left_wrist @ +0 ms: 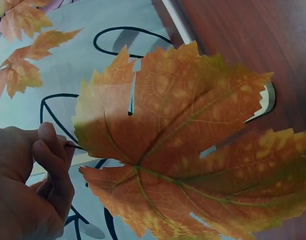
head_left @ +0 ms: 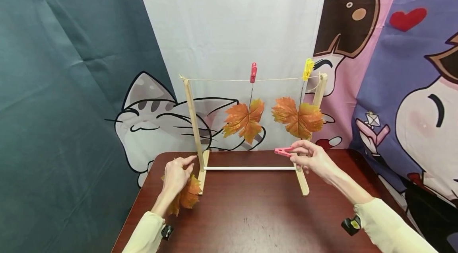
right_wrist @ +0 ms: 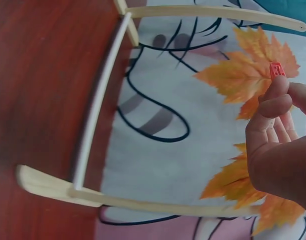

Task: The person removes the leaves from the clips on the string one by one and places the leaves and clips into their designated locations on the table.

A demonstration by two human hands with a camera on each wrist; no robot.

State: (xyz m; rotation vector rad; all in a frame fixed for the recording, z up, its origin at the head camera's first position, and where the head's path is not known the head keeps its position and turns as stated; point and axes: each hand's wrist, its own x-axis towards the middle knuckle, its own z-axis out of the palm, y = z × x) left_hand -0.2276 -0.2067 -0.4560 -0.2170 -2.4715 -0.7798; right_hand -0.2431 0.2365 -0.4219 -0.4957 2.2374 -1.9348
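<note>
My left hand [head_left: 176, 176] pinches the thin stem of an orange maple leaf [head_left: 190, 194], which hangs below the fingers beside the left post. In the left wrist view this leaf [left_wrist: 178, 115] spreads wide from the fingertips, its veins plainly visible. A pink clothespin [head_left: 282, 152] is between the thumb and fingers of my right hand [head_left: 314, 160], in front of the right side of the frame. Two more maple leaves hang by their stems from the string [head_left: 218, 80]: one leaf [head_left: 247, 121] under a red clothespin [head_left: 253, 72], the other [head_left: 297, 118] under a yellow clothespin [head_left: 308, 69].
The wooden frame has a left post [head_left: 193, 123], a right post [head_left: 320, 90] and a white crossbar [head_left: 250, 168] low between its feet. It stands on a dark red-brown table [head_left: 247, 213]. Behind hangs a cloth backdrop [head_left: 232, 14] with cartoon drawings.
</note>
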